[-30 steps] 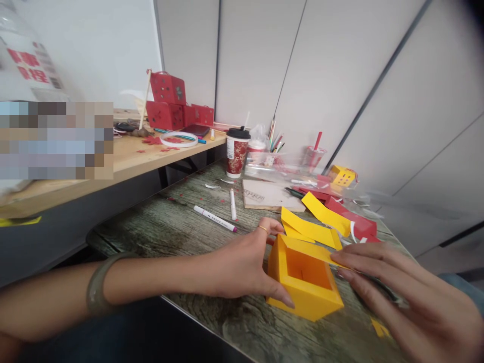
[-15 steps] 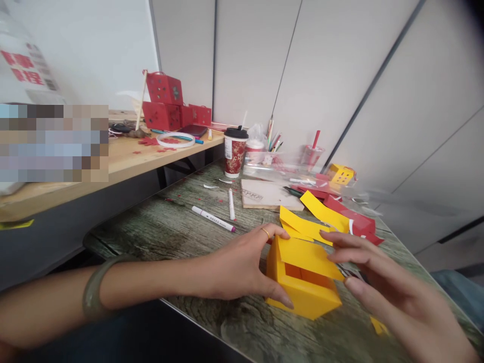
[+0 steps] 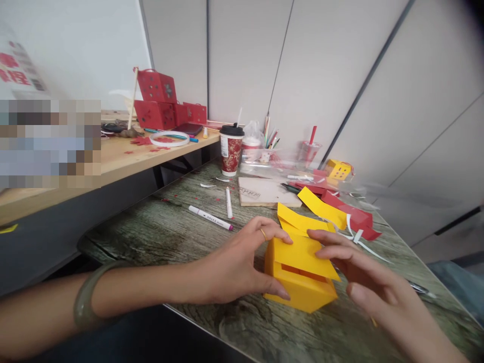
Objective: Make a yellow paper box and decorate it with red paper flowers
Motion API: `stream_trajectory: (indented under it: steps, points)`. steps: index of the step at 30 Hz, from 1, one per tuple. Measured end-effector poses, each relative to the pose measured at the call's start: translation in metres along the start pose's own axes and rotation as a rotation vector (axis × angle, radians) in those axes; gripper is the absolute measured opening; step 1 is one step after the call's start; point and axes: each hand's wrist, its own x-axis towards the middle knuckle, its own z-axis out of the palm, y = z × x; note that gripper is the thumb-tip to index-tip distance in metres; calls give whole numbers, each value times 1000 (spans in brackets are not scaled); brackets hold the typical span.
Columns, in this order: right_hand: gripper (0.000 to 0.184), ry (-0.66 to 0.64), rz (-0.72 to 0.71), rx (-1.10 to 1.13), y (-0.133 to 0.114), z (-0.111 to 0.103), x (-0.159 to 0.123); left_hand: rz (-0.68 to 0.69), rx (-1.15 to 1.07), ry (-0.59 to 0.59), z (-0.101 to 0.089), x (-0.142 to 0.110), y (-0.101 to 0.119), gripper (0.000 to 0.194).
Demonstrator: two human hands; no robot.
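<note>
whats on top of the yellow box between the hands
A yellow panel, with left hand fingertips on it. A gap shows a strip inside; the panel covers the rest.

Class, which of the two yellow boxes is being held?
The near box, held by the left hand, with a gap below its top sheet. The other yellow box stands far back, its side dotted, untouched.

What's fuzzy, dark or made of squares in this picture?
Head view: blocky squares cover a patch at the far left; the right hand looks a bit soft; the top-right corner goes black; it's dim under the pale wooden table; the purple-ended marker looks fairly crisp.
</note>
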Motion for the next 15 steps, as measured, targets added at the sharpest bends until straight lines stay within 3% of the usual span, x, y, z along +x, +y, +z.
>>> stream_trajectory:
  steps: [7, 15]
  points:
    - [11, 61, 70, 59, -8, 7, -3, 18, -1, 11, 4, -4, 2, 48]
    - [12, 111, 49, 70, -5, 8, -4, -5, -43, 13, 7, -4, 3, 48]
